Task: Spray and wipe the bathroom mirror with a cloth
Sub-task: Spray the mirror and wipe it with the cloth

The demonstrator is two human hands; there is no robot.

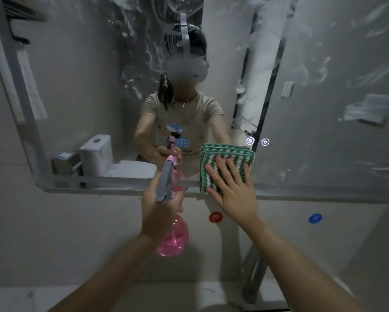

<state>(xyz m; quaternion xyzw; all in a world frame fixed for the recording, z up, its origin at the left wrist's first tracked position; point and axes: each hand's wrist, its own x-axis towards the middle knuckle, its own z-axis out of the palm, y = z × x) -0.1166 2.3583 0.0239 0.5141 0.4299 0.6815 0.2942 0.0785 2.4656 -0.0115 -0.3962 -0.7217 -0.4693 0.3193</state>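
left hand (159, 212) grips spray bottle (173, 235) | right hand (231, 188) flat on cloth (225, 158)

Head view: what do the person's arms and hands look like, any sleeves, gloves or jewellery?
Both forearms are bare up to the frame edge: no sleeves showing on them. The left hand and right hand wear no gloves, and no rings, watch or bracelet show. The mirror reflection shows a short-sleeved, light striped T-shirt with a cartoon print.
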